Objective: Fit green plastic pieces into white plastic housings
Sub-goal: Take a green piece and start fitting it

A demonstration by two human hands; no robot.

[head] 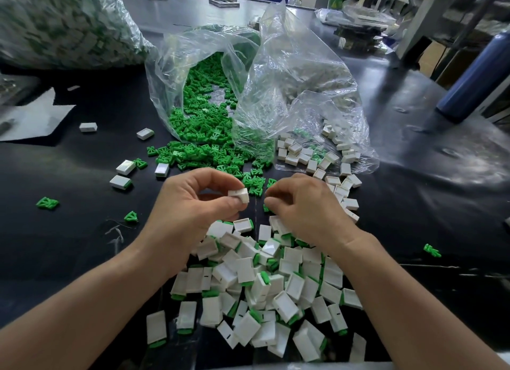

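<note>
1. Left hand (193, 204): thumb and fingertips pinch a single white housing (239, 195), held above the black worktop (82, 245) at centre of view
2. Right hand (306, 204): knuckles up, fingers curled inward, close beside the held housing but apart from it. A scrap of green (266, 208) shows under the fingertips; it cannot be told whether the hand grips it or it lies on the worktop
3. Green pieces (204, 113): they spill from an open clear bag (165, 66) behind the hands and fan out over the worktop up to the fingers. A few strays lie well apart to the left and right
4. Loose housings (303, 154): a scatter at the mouth of a second clear bag (303, 74), just right of the green spill, trailing down past the right hand
5. Fitted units (265, 287): a heap of white housings with green ends showing, lying between the two forearms, nearest the person
6. Surroundings: a large filled bag (63, 25) at far left, blurred; a dark blue bottle (477, 74) at far right
</note>
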